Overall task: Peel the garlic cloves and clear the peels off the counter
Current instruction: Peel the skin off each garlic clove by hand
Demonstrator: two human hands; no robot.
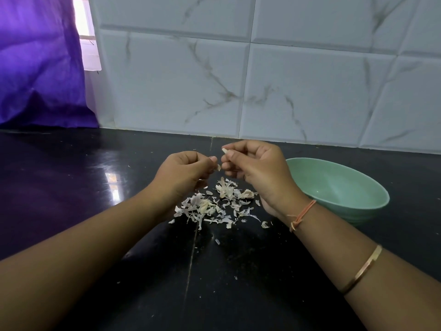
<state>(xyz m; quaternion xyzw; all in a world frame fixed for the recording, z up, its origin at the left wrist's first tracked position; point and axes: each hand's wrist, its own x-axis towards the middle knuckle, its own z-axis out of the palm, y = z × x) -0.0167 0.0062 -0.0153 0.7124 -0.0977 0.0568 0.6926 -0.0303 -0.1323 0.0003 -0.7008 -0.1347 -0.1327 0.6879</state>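
Observation:
My right hand point(257, 167) pinches a small pale garlic clove point(225, 151) between thumb and forefinger, held above the black counter point(71, 187). Close on its left, my left hand point(185, 172) has its fingers curled and pinches a scrap of peel point(218, 167) that hangs between the two hands. Below them a loose pile of dry white garlic peels point(214, 206) lies scattered on the counter, with a stem stub point(247, 194) among them.
A pale green bowl point(338, 189) stands on the counter just right of my right wrist; its inside is mostly hidden. A white marble-tiled wall point(262, 80) runs along the back. A purple cloth point(40, 68) hangs at the far left.

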